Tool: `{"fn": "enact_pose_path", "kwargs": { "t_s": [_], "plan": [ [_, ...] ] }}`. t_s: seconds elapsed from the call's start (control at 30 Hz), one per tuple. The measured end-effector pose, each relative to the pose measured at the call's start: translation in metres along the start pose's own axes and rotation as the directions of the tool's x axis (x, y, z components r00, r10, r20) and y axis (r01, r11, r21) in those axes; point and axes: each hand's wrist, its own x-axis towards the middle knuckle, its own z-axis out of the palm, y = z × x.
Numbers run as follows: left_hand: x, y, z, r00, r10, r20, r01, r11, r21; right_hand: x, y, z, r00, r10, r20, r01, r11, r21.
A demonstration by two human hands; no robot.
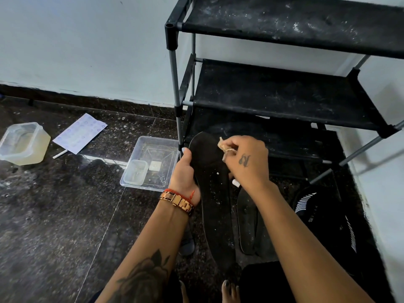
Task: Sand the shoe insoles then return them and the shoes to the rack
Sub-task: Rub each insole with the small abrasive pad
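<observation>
From my feed: both forearms bare, no sleeves. Left wrist [177, 201] carries a rose-gold metal link watch band, with a thin red-orange thread bracelet right above it — knot tail sticking out on the inner side. Left forearm [142, 278] has a large dark rose tattoo with leaves. Left hand [183, 171] shows a pale painted thumbnail. Right hand [246, 160] has a small dark script-like tattoo on its back — can't read it. Bare toes [229, 290] at bottom edge, dark nail polish.
</observation>
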Motion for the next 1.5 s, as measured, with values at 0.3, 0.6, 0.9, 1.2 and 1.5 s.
{"fn": "enact_pose_path", "kwargs": {
  "t_s": [0.3, 0.6, 0.9, 1.2, 1.5],
  "plan": [
    [0.002, 0.003, -0.004, 0.998, 0.020, -0.064, -0.019, 0.999, 0.028, -0.012, -0.021, 0.009, 0.946, -0.131, 0.296, 0.050, 0.963, 0.266],
    [0.001, 0.003, -0.001, 1.000, 0.008, -0.029, -0.007, 0.999, 0.035, -0.008, -0.020, -0.003, 0.992, -0.043, 0.118, 0.000, 0.938, 0.345],
    [0.002, 0.001, -0.002, 0.999, -0.009, -0.043, 0.013, 0.997, 0.079, -0.007, -0.006, 0.001, 0.989, 0.015, 0.144, 0.004, 0.991, -0.132],
    [0.005, 0.003, -0.004, 0.998, 0.008, -0.062, -0.005, 0.999, 0.052, -0.014, -0.024, 0.014, 0.956, -0.156, 0.249, 0.106, 0.973, 0.204],
    [0.005, 0.002, -0.004, 1.000, -0.010, -0.018, 0.011, 0.998, 0.055, -0.006, -0.008, 0.001, 0.997, -0.065, 0.043, 0.067, 0.997, -0.040]
  ]
}}
